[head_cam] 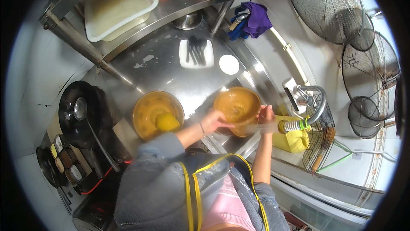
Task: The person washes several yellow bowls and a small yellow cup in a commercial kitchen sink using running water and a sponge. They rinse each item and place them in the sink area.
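My left hand [215, 121] grips the near left rim of an amber-brown bowl [237, 103] over the sink [221, 139]. At the bowl's right side, my right hand [266, 115] holds its edge, fingers partly hidden. Water runs from the spring-necked faucet [293, 125] past my right wrist. Part of another amber-brown piece [239, 131] shows below the held bowl. To the left of my left hand, a second amber-brown bowl [141, 109] stands on the steel counter with a rounded yellow object [167, 122] in it.
A white plate with several black spoons [196, 51] and a white round lid or dish [229, 64] lie beyond the sink. A steel shelf [179, 2] carries a white tub [120, 7]. At left is a black wok [72, 128]; at right, a yellow jug [290, 139] and wire rack [309, 157].
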### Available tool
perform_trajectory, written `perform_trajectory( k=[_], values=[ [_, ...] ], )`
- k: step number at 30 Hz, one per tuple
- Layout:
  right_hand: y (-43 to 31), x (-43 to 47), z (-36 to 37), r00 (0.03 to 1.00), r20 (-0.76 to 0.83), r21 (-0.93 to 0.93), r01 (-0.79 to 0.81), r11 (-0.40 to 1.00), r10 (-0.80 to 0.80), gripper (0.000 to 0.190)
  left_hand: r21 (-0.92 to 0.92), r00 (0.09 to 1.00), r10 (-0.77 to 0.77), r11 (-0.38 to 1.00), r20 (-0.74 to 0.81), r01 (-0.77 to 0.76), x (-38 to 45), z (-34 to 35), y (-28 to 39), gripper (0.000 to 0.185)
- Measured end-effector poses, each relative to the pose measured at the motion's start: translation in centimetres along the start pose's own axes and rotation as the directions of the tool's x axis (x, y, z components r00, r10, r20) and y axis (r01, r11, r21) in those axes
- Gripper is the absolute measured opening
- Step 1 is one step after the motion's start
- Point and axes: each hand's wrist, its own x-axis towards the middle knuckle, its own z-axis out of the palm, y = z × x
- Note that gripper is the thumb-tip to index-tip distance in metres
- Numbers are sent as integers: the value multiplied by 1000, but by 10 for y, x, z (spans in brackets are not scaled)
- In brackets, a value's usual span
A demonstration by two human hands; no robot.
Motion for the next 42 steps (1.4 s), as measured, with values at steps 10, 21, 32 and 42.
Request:
perform_trajectory(
  k=[10,21,32,42],
  values=[
    [41,-27,2,957,-80,99,-270,958,278,40,-678,960,257,686,-114,-264,-10,-79,66,45],
    [0,-43,-25,929,364,-705,324,631,-70,29,581,994,-86,814,74,27,21,17,-22,91],
    [33,-55,-25,992,-86,-397,-124,909,98,27,812,900,412,469,145,-346,39,41,-70,96],
    [56,-44,-36,997,-53,-630,9,777,-55,33,779,902,408,515,143,-357,29,81,-48,94]
  ],
)
